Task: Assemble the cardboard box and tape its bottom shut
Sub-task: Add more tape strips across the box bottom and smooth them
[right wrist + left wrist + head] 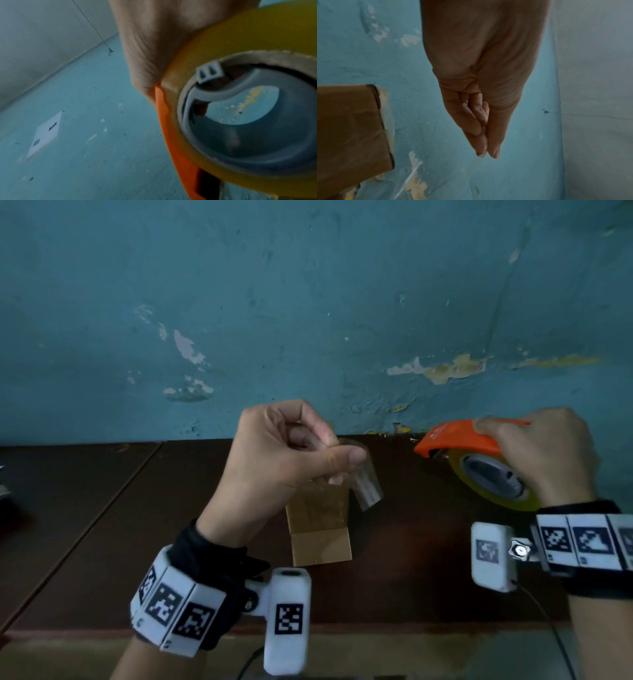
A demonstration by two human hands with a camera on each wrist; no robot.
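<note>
A small brown cardboard box (320, 529) stands on the dark wooden table (102, 525), partly hidden behind my left hand (294, 450). That hand hovers above the box and pinches a strip of clear tape (366, 484) between thumb and fingers; the strip hangs down beside the box's top. In the left wrist view the box (349, 129) sits at the left and my fingertips (486, 152) press together. My right hand (544, 450) grips an orange tape dispenser (459, 436) holding a yellow tape roll (493, 477), raised to the right of the box. The roll (257, 40) and dispenser (171, 135) fill the right wrist view.
A peeling blue wall (308, 302) rises right behind the table's far edge. The table's front edge (376, 628) runs just in front of my wrists. Something dark lies at the far left edge (5, 494). A paper sheet (46, 134) is stuck on the wall.
</note>
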